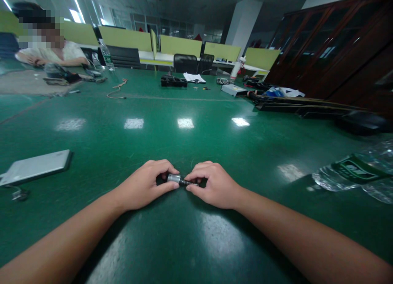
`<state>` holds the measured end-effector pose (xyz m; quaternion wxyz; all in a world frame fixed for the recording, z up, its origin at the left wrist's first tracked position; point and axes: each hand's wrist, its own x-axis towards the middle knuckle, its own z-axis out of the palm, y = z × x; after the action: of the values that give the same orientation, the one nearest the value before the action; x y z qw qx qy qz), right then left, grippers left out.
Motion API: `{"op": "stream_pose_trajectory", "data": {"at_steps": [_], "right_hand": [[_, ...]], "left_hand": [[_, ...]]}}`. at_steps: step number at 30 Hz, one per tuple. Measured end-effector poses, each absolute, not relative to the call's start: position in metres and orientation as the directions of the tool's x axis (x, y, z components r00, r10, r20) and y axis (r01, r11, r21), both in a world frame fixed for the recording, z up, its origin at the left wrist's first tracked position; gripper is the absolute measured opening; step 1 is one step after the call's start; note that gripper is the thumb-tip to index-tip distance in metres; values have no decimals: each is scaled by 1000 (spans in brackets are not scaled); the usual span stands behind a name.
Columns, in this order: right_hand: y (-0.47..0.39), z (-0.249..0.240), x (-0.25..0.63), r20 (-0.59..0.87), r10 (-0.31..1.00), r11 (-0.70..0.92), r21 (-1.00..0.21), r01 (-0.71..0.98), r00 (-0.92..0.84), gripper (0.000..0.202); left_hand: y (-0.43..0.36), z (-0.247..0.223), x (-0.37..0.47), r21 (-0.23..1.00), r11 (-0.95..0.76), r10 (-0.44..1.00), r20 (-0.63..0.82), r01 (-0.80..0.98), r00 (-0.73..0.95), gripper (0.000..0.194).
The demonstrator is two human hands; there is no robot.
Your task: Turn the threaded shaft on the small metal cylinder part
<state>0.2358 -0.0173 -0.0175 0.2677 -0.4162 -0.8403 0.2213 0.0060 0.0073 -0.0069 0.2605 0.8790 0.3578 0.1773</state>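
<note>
A small silver cylinder point(174, 178) with a dark, ridged shaft point(183, 181) lies level just above or on the green table, between my hands. My left hand point(146, 183) pinches the silver cylinder between thumb and fingers. On the other side, my right hand point(213, 183) has its thumb and fingertips closed on the thin end of the shaft. Part of that end is hidden by the right fingertips. Whether the two parts are one piece or separate, I cannot tell.
A flat silver device point(38, 166) with a cable lies on the left of the table point(159, 132). Clear plastic bottles point(353, 171) lie at right. Behind are a black tray point(174, 81), a grey box point(233, 90) and assorted parts. A person point(52, 50) sits at far left.
</note>
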Motion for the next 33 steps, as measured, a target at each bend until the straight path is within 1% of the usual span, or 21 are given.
{"op": "stream_pose_trajectory", "data": {"at_steps": [33], "right_hand": [[-18,-18,236,270,850,519,-578,629,-452,6]], "left_hand": [[6,-4,7,590,-592,734,111,550,670,21]]}}
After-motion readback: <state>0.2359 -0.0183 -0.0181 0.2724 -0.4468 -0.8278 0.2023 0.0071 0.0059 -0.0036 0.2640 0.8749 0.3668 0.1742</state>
